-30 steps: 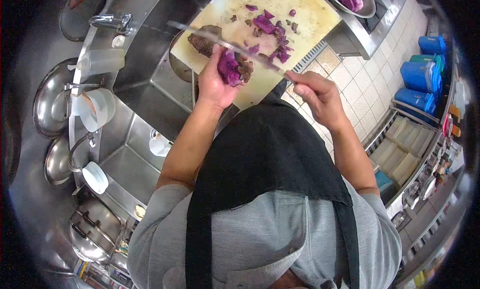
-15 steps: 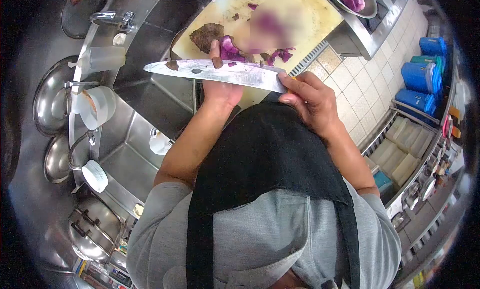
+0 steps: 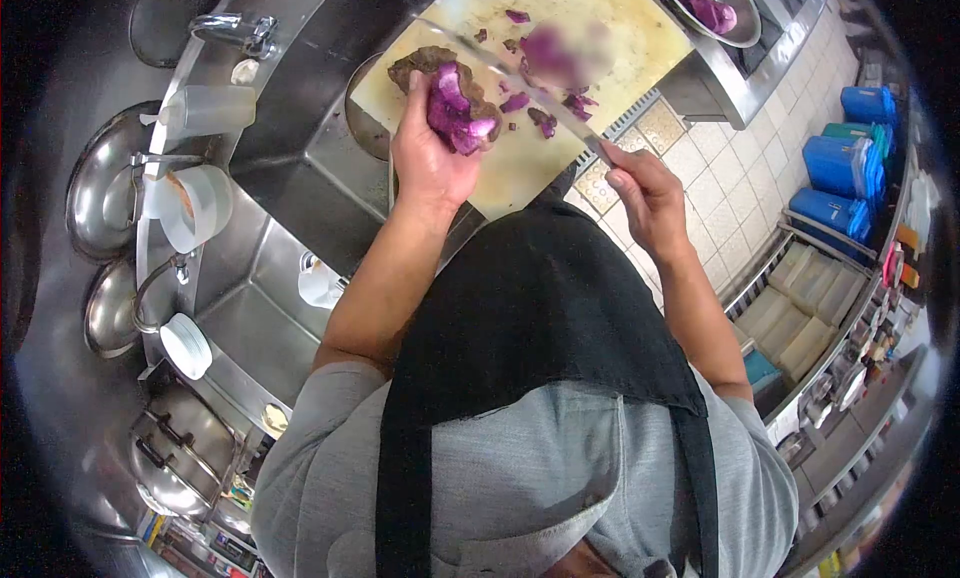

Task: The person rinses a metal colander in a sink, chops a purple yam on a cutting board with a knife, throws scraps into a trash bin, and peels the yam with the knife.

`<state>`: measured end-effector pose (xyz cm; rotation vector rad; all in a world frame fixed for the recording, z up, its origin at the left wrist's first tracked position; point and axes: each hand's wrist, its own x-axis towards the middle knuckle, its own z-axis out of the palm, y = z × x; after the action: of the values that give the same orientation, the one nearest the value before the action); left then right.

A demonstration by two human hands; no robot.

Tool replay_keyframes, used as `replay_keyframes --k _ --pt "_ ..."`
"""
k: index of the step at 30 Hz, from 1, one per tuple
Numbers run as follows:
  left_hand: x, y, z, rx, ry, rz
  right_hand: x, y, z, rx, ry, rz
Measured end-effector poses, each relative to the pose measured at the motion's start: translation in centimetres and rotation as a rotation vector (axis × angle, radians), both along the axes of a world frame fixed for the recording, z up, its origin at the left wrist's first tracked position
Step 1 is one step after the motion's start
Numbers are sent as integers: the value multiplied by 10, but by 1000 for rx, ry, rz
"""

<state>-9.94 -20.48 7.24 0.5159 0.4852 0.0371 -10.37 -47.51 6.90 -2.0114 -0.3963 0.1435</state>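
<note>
My left hand (image 3: 428, 163) is closed around a partly peeled purple yam (image 3: 460, 103), with rough brown skin along its upper side and bright purple flesh bared. It holds the yam over the left part of a pale yellow cutting board (image 3: 505, 183). In my right hand (image 3: 650, 198) is a large kitchen knife (image 3: 540, 98). Its blade slants up and left across the board, just right of the yam; whether the two touch I cannot tell. Purple and brown peel scraps (image 3: 542, 123) lie beneath and beyond the blade. A purple piece (image 3: 550, 56) farther back is blurred.
A metal bowl (image 3: 752, 26) with purple yam pieces stands at the upper right. To the left are steel sinks (image 3: 262, 298), a faucet (image 3: 235, 30) and plastic containers (image 3: 205, 213). Blue bins (image 3: 835, 163) and a rack line the tiled floor at right.
The knife has swung from lying level in front of the yam to a slant beyond it, and scraps no longer show on its blade. My left hand has lifted and turned the yam into view.
</note>
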Motion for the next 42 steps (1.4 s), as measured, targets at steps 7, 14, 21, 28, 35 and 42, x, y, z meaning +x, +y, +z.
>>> replay_keyframes --k 7,14,21,28,35,42 --pt "3 -9 -6 48 12 -40 12 25 71 -19 -39 251" --pt "3 -4 -24 151 27 -10 14 27 78 -52 -26 314" --pt "6 -3 -29 142 42 0 13 27 78 -77 -7 320" --pt "2 -3 -19 73 29 -39 11 27 72 -61 -12 312" --pt "4 -3 -22 93 87 -18 11 28 69 -53 -3 295" --pt "4 -1 -23 74 12 -68 10 31 63 -44 -38 266"
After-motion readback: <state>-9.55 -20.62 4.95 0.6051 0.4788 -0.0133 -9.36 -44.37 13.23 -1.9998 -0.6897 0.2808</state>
